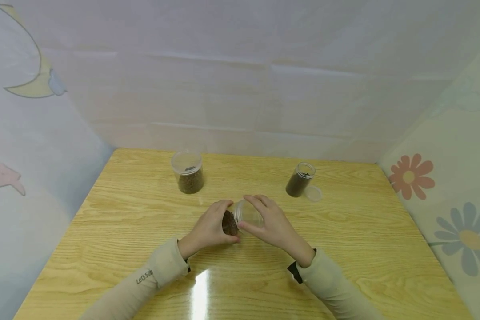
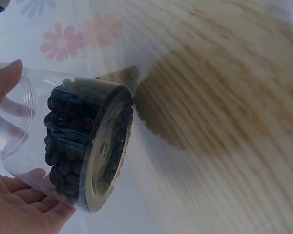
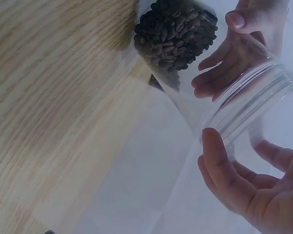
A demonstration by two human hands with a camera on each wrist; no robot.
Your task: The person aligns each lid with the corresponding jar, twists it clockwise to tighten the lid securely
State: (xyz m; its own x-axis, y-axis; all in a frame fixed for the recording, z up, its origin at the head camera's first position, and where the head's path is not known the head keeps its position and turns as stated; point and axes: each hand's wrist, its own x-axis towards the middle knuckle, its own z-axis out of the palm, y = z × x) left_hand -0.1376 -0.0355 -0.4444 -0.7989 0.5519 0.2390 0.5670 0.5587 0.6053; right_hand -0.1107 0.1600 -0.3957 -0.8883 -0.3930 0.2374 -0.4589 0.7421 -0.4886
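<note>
Pale backdrop (image 1: 224, 98) encloses the wood-grain table (image 1: 144, 222) on the visible sides; printed flowers mark its right-hand panel. Near the middle of the table, a clear jar (image 2: 36, 131) lies well over on its side between the hands, its mouth end toward the right. Coffee beans (image 3: 173, 41) fill only the base end. Left hand (image 1: 213, 224): partly closed, fingers and thumb curved around the jar body. Right hand (image 1: 274, 222): fingers and thumb spread in a wide curve around the ridged mouth end. Whether a lid sits on that mouth cannot be told.

Further back, a wider jar (image 1: 190, 178) stands at left; a narrow jar (image 1: 298, 183) stands at right, with a clear disc-shaped lid (image 1: 314, 193) lying just beside it.

Risks, in the inspector's judgement: steeper tilting with the mouth uncovered could spill beans across the table. Smooth walls could slip if the left hand's grip loosens. Uneven twisting at the mouth could rotate the whole jar.
</note>
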